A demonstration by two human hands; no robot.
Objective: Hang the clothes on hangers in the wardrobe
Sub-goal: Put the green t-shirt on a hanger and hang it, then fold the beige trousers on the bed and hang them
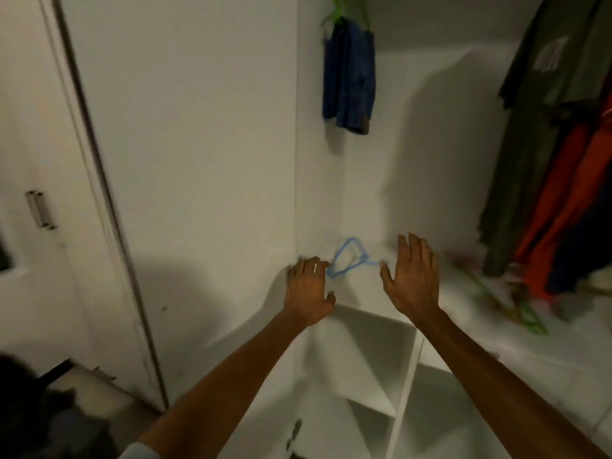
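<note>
A light blue hanger (347, 258) lies on the white wardrobe shelf (463, 313), between my two hands. My left hand (309, 289) reaches out just left of it, fingers spread and relaxed, holding nothing. My right hand (412, 279) hovers just right of the hanger's hook, palm down with fingers straight. Dark blue shorts (351, 74) hang on a green hanger (344, 8) high inside the wardrobe. The picture is blurred by motion.
A dark green shirt (533, 127) and orange garments (569, 200) hang at the right. A green hanger (503, 303) lies on the shelf below them. Open cubby shelves (407, 369) sit beneath. A closed white door with a metal handle (39, 210) stands at the left.
</note>
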